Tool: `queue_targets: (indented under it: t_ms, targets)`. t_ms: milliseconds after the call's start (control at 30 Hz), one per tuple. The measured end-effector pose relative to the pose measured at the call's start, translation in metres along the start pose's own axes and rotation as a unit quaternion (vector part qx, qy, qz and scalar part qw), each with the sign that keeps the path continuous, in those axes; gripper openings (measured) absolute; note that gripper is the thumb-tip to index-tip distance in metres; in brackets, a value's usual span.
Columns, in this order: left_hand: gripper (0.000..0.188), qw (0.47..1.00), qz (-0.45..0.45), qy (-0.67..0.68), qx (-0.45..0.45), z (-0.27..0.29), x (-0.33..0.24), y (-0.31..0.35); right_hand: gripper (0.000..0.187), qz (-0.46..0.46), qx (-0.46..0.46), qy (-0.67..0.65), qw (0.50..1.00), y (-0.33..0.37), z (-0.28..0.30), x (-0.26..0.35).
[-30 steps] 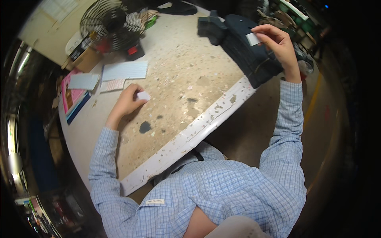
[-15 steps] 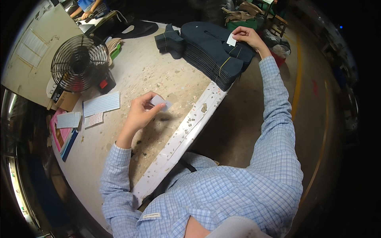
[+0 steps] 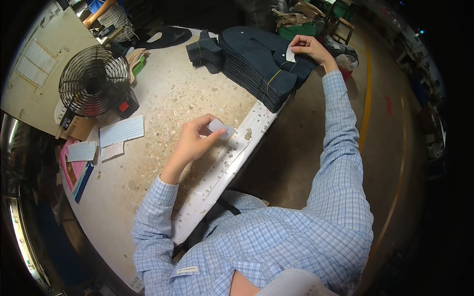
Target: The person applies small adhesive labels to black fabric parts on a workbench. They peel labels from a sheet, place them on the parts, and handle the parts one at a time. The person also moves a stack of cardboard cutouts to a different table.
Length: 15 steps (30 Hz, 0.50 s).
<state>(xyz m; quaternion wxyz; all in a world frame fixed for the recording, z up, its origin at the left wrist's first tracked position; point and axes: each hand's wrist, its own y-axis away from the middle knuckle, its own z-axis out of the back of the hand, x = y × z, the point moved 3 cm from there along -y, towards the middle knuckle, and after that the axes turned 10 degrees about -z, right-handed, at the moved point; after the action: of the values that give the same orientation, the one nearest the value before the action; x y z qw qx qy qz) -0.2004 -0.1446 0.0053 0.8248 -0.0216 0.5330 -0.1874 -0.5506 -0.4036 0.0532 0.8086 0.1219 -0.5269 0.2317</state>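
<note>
Between the thumb and fingers of my left hand (image 3: 196, 140) is a small whitish card (image 3: 215, 126), held above the table near its front edge. My right hand (image 3: 312, 50) reaches far to the right and pinches a white slip (image 3: 290, 55) over the right part of a thick stack of dark cut pieces (image 3: 247, 42). Bands in a yellowish colour run round that stack. I cannot tell whether the slip touches it. A smaller banded dark bundle (image 3: 205, 52) sits against the stack's left side.
The worn table (image 3: 170, 106) is spotted with scraps and tiny labels. At left stand a black fan (image 3: 94, 81) and printed label sheets (image 3: 121, 131), with a pink and blue booklet (image 3: 74, 170) beside them. Another person's arm (image 3: 98, 12) shows at the far left.
My left hand has moved right with the card, toward the table's front edge. My right hand has stayed by the stack, its slip now turned more upright. The view has shifted slightly.
</note>
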Motion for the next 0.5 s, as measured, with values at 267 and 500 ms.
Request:
queue_targets:
  t_ms: [267,500]
  targets:
    - [0.017,0.998,0.032,0.046,0.003,-0.010,0.003,-0.004,0.019,-0.020,0.113,0.040,0.993,-0.006,0.003,0.006]
    - [0.019,0.995,-0.013,0.094,-0.039,-0.015,-0.003,-0.020,0.032,0.189,-0.316,0.141,0.919,0.041,-0.024,0.022]
